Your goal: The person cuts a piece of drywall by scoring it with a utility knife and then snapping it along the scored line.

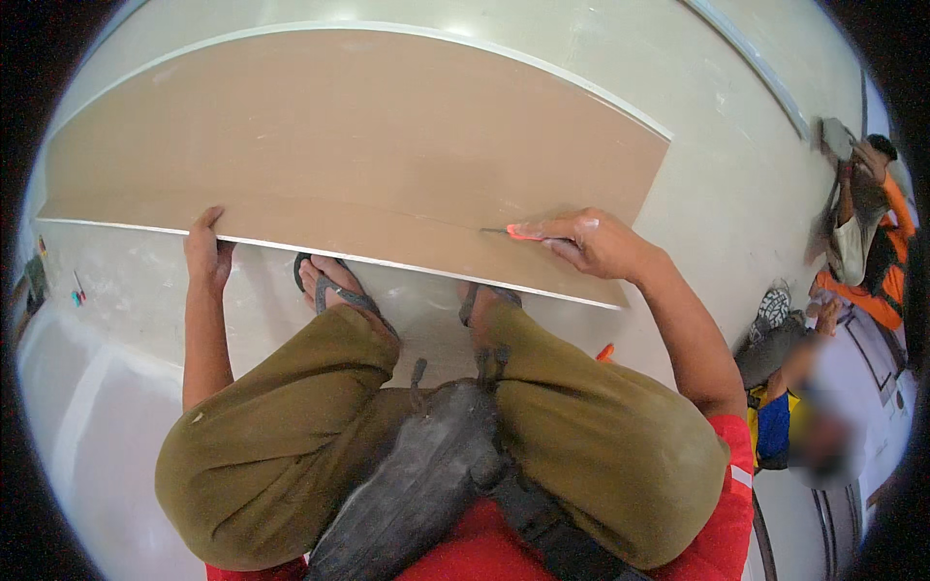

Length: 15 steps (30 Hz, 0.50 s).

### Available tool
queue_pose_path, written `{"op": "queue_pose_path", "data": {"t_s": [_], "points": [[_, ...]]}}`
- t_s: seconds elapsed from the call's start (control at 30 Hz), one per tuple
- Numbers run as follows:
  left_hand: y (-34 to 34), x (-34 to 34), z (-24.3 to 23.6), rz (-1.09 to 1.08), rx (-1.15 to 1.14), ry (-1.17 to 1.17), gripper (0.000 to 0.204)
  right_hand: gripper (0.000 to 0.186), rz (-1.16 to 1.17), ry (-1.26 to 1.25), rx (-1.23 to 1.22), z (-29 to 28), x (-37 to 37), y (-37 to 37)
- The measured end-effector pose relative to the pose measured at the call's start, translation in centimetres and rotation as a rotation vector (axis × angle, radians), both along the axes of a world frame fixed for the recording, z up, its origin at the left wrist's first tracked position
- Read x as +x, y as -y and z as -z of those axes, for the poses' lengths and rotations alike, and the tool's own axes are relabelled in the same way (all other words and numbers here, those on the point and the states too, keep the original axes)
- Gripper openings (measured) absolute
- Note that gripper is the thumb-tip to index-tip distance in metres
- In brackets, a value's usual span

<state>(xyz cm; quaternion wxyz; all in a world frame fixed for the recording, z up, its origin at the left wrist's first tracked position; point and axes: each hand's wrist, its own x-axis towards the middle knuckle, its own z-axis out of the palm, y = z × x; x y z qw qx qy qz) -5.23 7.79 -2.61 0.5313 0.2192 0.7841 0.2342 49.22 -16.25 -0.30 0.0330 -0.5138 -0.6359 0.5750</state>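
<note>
A large tan board [358, 126] with white edges lies in front of me over the floor. My left hand [207, 242] grips its near edge on the left, thumb on top and fingers underneath. On the board's right part, my right hand [591, 242] is closed round an orange-handled knife [521, 231], whose dark tip rests on the surface along a faint line parallel to the near edge. My sandalled feet [334, 290] are just below that edge.
A metal channel [746, 60] lies beyond the board on the pale floor [727, 194]. Small tools [79, 290] sit at far left, an orange item [605, 352] by my right knee. Two co-workers, one in orange [872, 300], one in yellow and blue [773, 426], crowd the right side.
</note>
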Motion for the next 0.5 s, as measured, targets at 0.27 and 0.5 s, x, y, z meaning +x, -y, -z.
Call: {"op": "queue_pose_path", "data": {"t_s": [0.27, 0.5], "points": [[-0.4, -2.2, 1.5, 0.027, -0.032, 0.018, 0.029, 0.050, -0.011, 0.121, -0.097, -1.4, 2.6, 2.0], [-0.8, -3.6, 2.4, 0.053, -0.016, 0.019, 0.030, 0.049, 0.015, 0.128, -0.064, -2.6, 3.4, 2.5]]}}
